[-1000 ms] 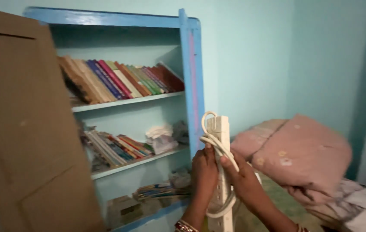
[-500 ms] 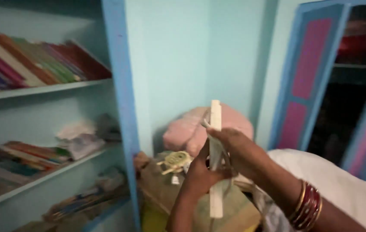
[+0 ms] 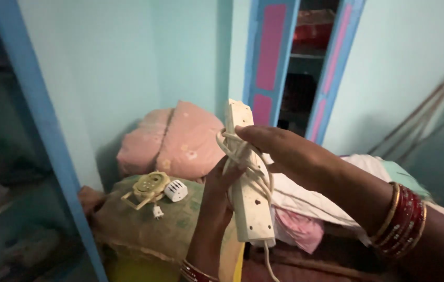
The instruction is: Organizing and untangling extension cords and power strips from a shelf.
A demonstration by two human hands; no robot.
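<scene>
A long cream power strip (image 3: 247,209) stands upright in front of me, its cable (image 3: 244,156) wound in loops around its upper half. My left hand (image 3: 216,196) grips the strip's body from the left. My right hand (image 3: 279,151) comes in from the right, fingers closed over the strip and the coiled cable near the top. A loose end of the cord (image 3: 269,263) hangs below the strip. Red and gold bangles (image 3: 403,222) sit on my right wrist.
A greenish sack (image 3: 144,224) lies below, with a round cream socket reel (image 3: 149,188) and a small white adapter (image 3: 175,190) on it. Pink pillows (image 3: 180,141) are stacked in the corner. A blue shelf frame (image 3: 39,130) stands left, a blue-and-pink door (image 3: 271,57) behind.
My view has swung right, from the bookshelf toward the corner and the door. Both hands stay on the power strip, which has turned from edge-on to show its socket face.
</scene>
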